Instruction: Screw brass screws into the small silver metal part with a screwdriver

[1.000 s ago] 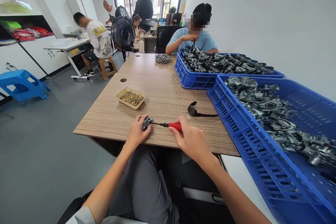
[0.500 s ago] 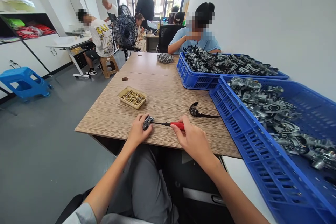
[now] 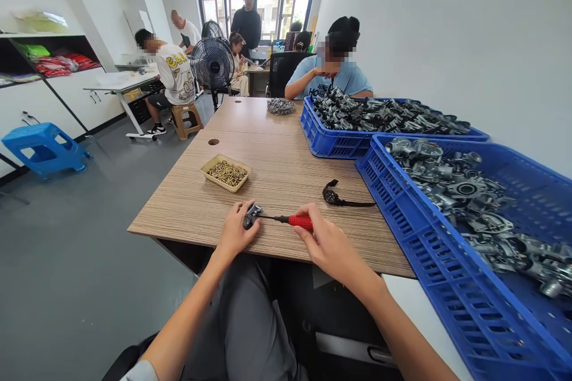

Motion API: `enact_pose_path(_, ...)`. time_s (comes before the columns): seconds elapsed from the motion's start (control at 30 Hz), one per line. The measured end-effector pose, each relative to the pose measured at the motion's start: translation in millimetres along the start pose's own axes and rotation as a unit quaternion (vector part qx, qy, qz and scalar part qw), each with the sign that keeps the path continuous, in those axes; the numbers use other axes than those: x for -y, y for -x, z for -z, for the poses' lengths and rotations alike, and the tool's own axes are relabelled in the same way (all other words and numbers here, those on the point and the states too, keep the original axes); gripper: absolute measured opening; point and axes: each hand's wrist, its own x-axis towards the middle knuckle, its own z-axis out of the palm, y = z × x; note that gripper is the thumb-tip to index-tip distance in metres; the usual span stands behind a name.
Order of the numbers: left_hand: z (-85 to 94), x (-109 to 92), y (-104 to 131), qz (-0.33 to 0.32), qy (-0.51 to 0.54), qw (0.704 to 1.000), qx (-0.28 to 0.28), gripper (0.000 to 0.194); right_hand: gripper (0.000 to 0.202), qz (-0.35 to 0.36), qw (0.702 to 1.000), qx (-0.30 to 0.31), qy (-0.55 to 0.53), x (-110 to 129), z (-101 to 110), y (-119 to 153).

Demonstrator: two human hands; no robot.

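Near the front edge of the wooden table (image 3: 179, 208), my left hand (image 3: 235, 230) is closed around a small grey metal casting (image 3: 252, 215), holding it against the tabletop. My right hand (image 3: 322, 237) grips the red handle of a screwdriver (image 3: 300, 222). Its dark shaft lies almost level and points left, the tip meeting the casting; the exact contact spot is too small to make out. Just beyond my left hand stands a cream tray (image 3: 206, 176) of brass-coloured screws.
A black wristwatch (image 3: 330, 196) lies right of the screwdriver. Two blue crates of metal castings, a near one (image 3: 402, 220) and a far one (image 3: 319, 144), line the right side. A bundle of small metal parts (image 3: 280, 106) sits farther back. A co-worker (image 3: 344, 65) sits across the table.
The camera view has tilted up slightly, so everything sits a little lower in the picture. Both hands keep their hold on the casting and the screwdriver, with hardly any shift between them.
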Motion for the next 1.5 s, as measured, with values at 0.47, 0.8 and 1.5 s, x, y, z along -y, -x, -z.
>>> enact_pose_path(0.47,-4.2,3.1,0.6,-0.014,-0.004,1.000,-0.009,0.048,0.018,-0.056,0.996,-0.017,0.073,5.5,-0.9,4.2)
enact_pose_path(0.8,-3.9,-1.5,1.4,-0.006,0.000,1.000,-0.006,0.049,0.009,-0.010,1.000,0.013,-0.003,6.7,3.4,6.9)
enact_pose_path(1.5,1.9,1.2,2.7,0.023,0.006,1.000,0.003,0.052,0.017,-0.027,0.998,0.028,-0.046,3.1,-2.0,3.7)
